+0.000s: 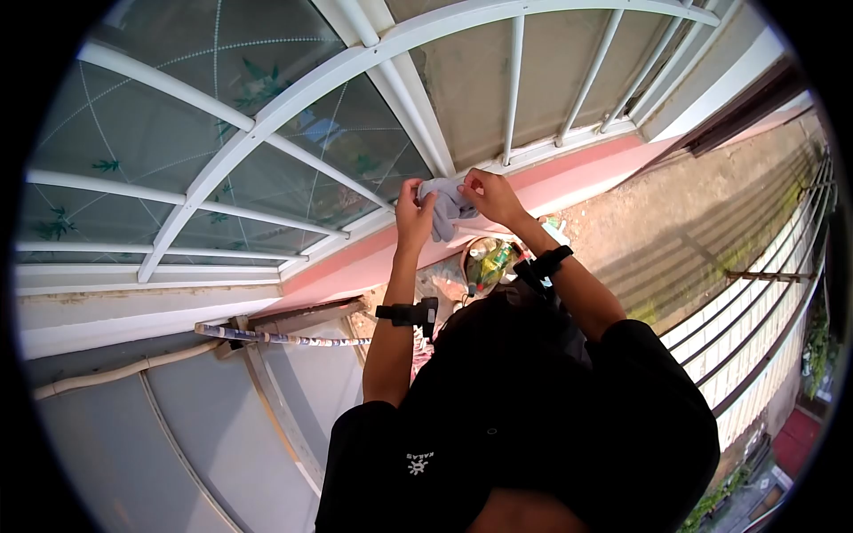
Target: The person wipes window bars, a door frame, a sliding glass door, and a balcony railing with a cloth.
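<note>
A crumpled grey cloth [450, 206] hangs between my two hands, just in front of the white window frame. My left hand [413, 216] grips its left side, thumb and fingers curled at the edge. On the other side my right hand [493, 197] pinches the cloth with bent fingers. The lower part of the cloth droops loose under my hands. Black straps with small devices sit on both forearms.
White window bars [253, 124] curve out over the glass, close to my hands. Below runs a pink wall ledge [355, 262]. A round container [489, 263] of bottles and packets stands under my arms. A striped pole [284, 338] lies at left; dark railings [773, 275] curve at right.
</note>
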Tool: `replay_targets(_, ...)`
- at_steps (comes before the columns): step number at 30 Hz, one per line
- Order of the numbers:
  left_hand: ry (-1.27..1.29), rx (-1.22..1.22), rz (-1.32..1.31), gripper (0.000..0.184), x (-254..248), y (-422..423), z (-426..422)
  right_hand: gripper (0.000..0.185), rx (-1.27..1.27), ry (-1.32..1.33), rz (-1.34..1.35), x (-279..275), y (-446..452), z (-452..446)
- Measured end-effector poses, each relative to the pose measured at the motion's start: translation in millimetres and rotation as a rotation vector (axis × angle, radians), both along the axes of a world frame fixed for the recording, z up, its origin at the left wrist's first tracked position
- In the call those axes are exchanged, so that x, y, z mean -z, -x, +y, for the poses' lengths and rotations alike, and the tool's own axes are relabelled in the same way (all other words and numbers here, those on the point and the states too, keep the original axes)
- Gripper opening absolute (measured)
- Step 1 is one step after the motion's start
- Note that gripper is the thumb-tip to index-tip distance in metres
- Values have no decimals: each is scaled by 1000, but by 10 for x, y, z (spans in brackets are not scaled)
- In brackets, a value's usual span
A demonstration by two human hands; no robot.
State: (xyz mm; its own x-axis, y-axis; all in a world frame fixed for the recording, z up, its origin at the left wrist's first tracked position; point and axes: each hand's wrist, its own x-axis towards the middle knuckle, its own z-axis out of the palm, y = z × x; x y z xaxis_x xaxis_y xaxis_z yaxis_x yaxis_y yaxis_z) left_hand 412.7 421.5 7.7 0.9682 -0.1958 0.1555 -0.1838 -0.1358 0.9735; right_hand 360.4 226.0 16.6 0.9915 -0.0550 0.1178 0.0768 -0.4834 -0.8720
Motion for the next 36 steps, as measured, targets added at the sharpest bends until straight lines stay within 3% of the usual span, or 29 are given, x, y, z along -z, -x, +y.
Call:
replay_targets(2, 112, -6, 51, 17, -97, -46, -94, 24, 124, -184, -13, -4, -101, 63)
replay_targets(5, 13, -54, 150, 20, -62, -197, -145, 27, 323, -51, -123, -12, -252, 147)
replay_targets(8, -89, -150, 49, 21, -7, -229, -223, 31, 371, -82, -135, -24, -346, 187)
replay_targets(11, -66, -287, 133, 28, -4, -177, -304, 35, 394, -55, -119, -18, -392, 210)
replay_targets(20, -192, -357, 35, 31, 35, -182, -296, 35, 460, -126, -58, -11, -485, 190)
replay_targets(23, -401, -367, 112, 33, 71, -123, -325, 34, 444, 29, -14, 228, -504, 185)
replay_targets(26, -501, -386, 70, 35, 498, -160, -328, 34, 464, 68, 100, 594, -515, 207)
replay_targets(30, -358, -392, 82, 37, 366, -100, -383, 33, 491, 38, 85, 510, -487, 187)
replay_targets(32, -229, -407, 59, 38, 310, -100, -366, 31, 455, -163, -10, 231, -470, 166)
replay_targets(36, -137, -429, 121, 39, 265, -107, -412, 30, 457, -114, -97, 94, -525, 196)
